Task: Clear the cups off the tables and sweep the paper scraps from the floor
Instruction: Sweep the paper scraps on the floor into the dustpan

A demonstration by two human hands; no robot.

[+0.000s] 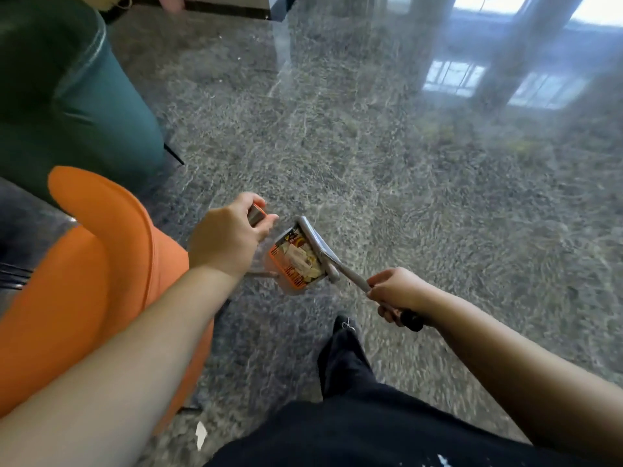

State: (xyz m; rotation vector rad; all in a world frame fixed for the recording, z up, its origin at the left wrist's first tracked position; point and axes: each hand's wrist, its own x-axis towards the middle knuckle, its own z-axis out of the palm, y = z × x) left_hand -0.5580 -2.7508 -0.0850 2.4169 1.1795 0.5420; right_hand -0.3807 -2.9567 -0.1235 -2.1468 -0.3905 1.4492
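Left hand [229,237] grips the scrap-filled dustpan [296,261]; right hand [396,291] grips the broom [320,247] handle.

Orange chair [84,281] at 9 o'clock, teal armchair [67,96] at 10–11 o'clock just behind it. Polished grey marble floor [371,163] across the rest, window reflections [488,79] at 1–2 o'clock. Black trouser leg [347,375] and shoe [344,323] at 6 o'clock.

One head-worn wide-angle view looks steeply down (and slightly forward) at the nearby marble floor [404,170].
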